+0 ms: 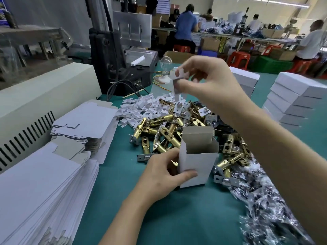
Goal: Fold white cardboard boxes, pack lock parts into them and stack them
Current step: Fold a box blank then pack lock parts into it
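Observation:
An open white cardboard box (200, 167) stands upright on the green table, its top flaps raised. My left hand (162, 172) grips its left side, thumb across the front. My right hand (203, 80) is raised above the parts pile and pinches a small white plastic piece (176, 80) together with a thin metal part. Beyond and around the box lies a heap of brass lock latches (164, 131). Behind them is a pile of small white plastic pieces (141, 106).
Stacks of flat white box blanks (44, 191) fill the left side, with a beige machine (44, 96) behind them. Folded white boxes (293, 96) are stacked at the right. Crumpled plastic bags (265, 200) lie at the lower right. People work at tables in the background.

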